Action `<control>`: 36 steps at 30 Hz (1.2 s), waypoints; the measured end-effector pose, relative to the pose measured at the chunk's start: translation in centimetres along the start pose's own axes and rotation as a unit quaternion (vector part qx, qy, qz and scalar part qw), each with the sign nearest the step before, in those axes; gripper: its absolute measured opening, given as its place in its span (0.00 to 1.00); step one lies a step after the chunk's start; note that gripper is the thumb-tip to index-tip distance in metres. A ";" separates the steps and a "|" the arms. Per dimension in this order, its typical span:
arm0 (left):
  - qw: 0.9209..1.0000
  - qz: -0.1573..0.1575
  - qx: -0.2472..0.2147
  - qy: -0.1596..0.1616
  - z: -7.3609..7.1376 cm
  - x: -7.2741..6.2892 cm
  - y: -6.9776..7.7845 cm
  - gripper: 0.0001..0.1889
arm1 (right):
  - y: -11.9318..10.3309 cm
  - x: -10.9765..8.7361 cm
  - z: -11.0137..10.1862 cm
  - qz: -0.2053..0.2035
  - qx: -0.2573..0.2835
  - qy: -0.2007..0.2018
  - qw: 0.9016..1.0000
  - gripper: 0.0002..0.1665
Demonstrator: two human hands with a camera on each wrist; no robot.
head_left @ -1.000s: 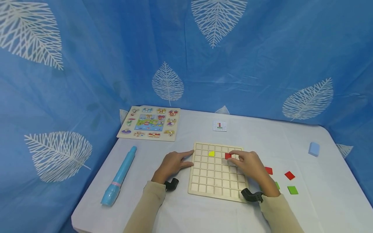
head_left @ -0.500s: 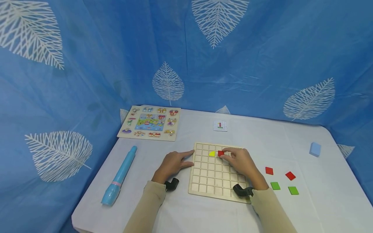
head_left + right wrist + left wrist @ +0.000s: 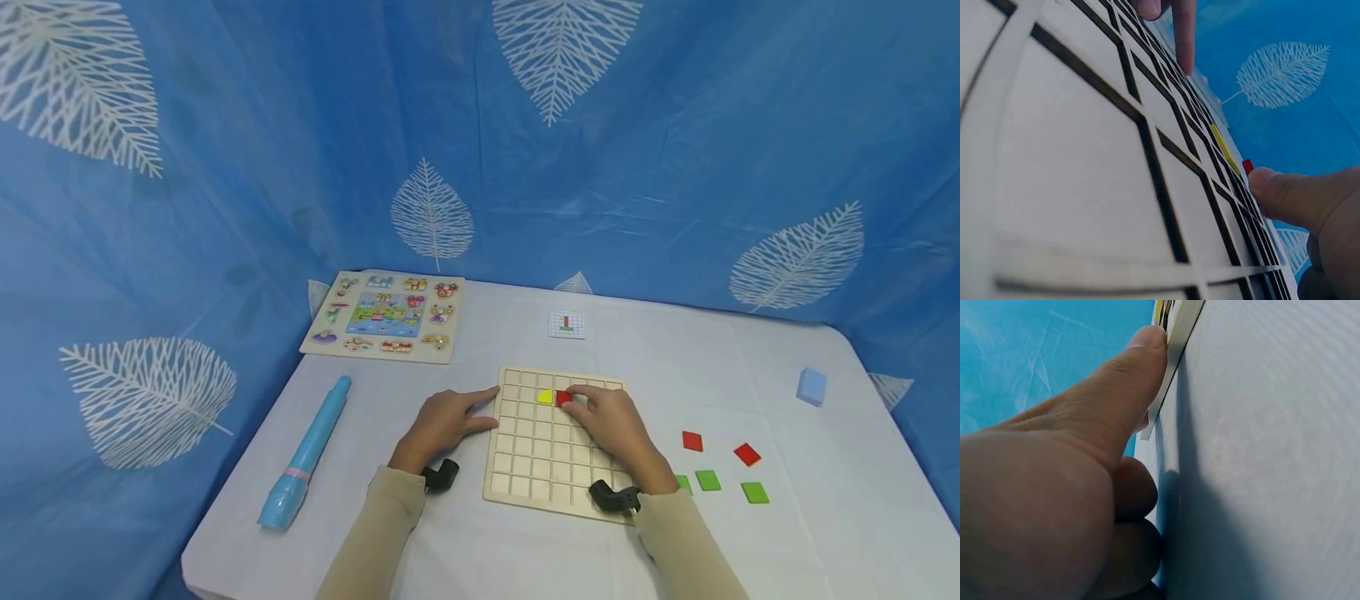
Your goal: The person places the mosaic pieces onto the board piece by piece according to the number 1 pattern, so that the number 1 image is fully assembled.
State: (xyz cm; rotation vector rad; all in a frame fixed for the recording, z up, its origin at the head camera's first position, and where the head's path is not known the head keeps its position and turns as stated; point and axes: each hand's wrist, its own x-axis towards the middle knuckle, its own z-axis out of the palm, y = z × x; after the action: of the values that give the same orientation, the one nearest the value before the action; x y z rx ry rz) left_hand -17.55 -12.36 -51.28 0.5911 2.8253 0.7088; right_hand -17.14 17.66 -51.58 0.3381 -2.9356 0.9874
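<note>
A wooden grid board (image 3: pixel 522 463) lies at the middle of the table. My right hand (image 3: pixel 617 421) pinches a red square tile (image 3: pixel 562 398) between thumb and index finger over an upper cell. Just left of it sits a yellow tile (image 3: pixel 545 396) with one rounded corner, in its own cell. In the right wrist view the thumb is at the red tile (image 3: pixel 1247 166), beside the yellow tile (image 3: pixel 1225 149). My left hand (image 3: pixel 442 421) touches the board's left edge with straight index finger and thumb. In the left wrist view its other fingers are curled under.
Right of the board lie red tiles (image 3: pixel 692 441) and green tiles (image 3: pixel 707 480). A small pattern card (image 3: pixel 566 325) is behind the board. A picture puzzle (image 3: pixel 386 317) sits back left, a blue microphone-shaped object (image 3: pixel 306 454) at left, and a blue block (image 3: pixel 811 387) far right.
My right hand has carried the red tile leftward across the board, right up beside the yellow tile. The left hand stays at the board's edge.
</note>
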 end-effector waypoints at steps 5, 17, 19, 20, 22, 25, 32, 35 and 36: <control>1.000 -0.003 -0.001 0.003 -0.1 0.0 -0.1 0.34 | -0.5 0.1 0.1 -0.001 -0.024 0.008 1.000 0.21; 1.000 -0.001 -0.004 0.004 0.0 0.0 -0.1 0.33 | -0.8 0.0 0.5 0.004 -0.042 0.014 0.999 0.22; 1.000 0.000 -0.003 0.003 0.1 0.0 -0.2 0.33 | -0.8 -0.1 0.6 0.012 -0.038 0.011 0.999 0.22; 1.000 0.000 -0.003 0.003 0.2 0.0 -0.2 0.34 | -0.8 -0.1 0.6 0.015 -0.038 0.010 0.999 0.22; 1.000 -0.002 -0.002 0.001 0.3 0.0 -0.2 0.34 | -0.8 -0.1 0.6 0.018 -0.036 0.009 0.999 0.22; 1.000 -0.005 0.000 -0.001 0.3 0.0 -0.2 0.34 | -0.7 -0.2 0.7 0.017 -0.035 0.015 0.999 0.22; 1.000 0.001 0.004 0.004 0.4 0.1 -0.2 0.34 | -0.6 -0.2 0.6 0.013 -0.035 0.023 0.999 0.22; 1.000 0.000 0.004 0.003 0.4 0.1 -0.2 0.34 | -0.6 -0.1 0.6 0.012 -0.034 0.024 0.999 0.22; 1.000 -0.001 0.003 0.002 0.4 0.1 -0.2 0.34 | -0.6 -0.1 0.6 0.013 -0.033 0.023 0.999 0.22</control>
State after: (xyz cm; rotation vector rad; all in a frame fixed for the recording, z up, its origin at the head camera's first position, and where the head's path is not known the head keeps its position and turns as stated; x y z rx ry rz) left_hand -17.63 -12.30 -51.74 0.5892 2.8325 0.7021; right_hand -16.87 16.85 -51.66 0.2715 -2.9306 0.8857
